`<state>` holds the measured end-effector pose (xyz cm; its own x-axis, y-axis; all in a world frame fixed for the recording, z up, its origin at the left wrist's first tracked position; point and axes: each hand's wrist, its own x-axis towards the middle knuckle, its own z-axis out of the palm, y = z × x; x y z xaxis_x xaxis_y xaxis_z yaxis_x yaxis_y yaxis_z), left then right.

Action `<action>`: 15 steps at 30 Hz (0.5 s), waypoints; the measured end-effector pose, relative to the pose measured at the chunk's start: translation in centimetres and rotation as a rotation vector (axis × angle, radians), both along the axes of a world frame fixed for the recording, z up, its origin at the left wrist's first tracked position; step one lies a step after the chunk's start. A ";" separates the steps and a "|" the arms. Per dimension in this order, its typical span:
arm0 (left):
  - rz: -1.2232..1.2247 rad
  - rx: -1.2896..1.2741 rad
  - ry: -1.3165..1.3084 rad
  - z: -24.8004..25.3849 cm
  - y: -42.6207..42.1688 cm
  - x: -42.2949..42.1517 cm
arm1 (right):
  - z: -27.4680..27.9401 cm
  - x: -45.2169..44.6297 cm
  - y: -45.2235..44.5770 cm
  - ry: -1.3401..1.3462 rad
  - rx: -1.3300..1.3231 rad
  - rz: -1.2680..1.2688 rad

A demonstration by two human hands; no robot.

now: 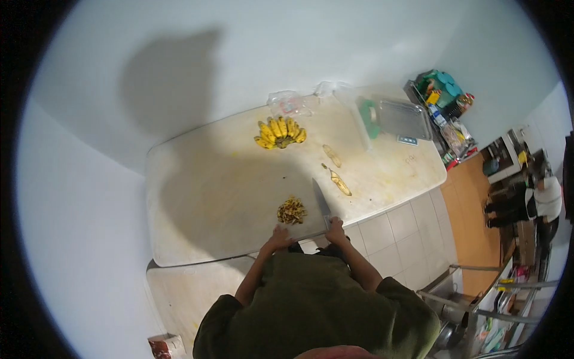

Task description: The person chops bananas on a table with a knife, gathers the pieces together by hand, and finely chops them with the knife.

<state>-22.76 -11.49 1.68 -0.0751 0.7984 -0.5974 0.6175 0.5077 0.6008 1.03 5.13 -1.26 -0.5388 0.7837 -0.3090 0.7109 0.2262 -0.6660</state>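
My right hand (336, 230) grips the handle of a large kitchen knife (321, 197) at the table's near edge. Its broad blade points away from me over the tabletop. Just left of it lies a small heap of chopped yellow-brown pieces (292, 210), perhaps banana peel. My left hand (279, 237) is at the near side of this heap, slightly blurred, its fingers loosely extended with nothing visible in them. Farther back rests a bunch of yellow bananas (281, 133). To the right are an opened banana peel (341, 182) and a paler strip of peel (332, 155).
The pale table (209, 179) stands against a wall. Clear plastic packaging (290, 103), a transparent tray (405, 118) and a green roll-like item (369, 118) lie at its back. A crate of bottles and packets (442, 99) adjoins its right end. Another person (541, 200) stands far right.
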 end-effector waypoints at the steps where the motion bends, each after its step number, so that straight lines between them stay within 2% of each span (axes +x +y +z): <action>1: -0.009 0.022 0.008 -0.2 0.3 -0.2 | -0.9 0.1 0.3 -0.004 -0.020 -0.016; 3: -0.024 0.065 0.022 -3.0 -0.4 -0.4 | -1.8 0.3 1.0 -0.011 -0.062 -0.045; 6: -0.050 0.069 0.026 -3.7 -0.6 -0.6 | -0.9 0.3 3.1 -0.010 -0.139 0.059; 10: -0.023 0.053 0.066 -5.5 -1.0 -0.7 | -1.9 0.1 3.1 0.013 -0.062 0.033; 15: 0.034 -0.037 0.083 -1.1 -0.8 0.3 | -4.1 -0.2 3.0 -0.035 -0.085 -0.009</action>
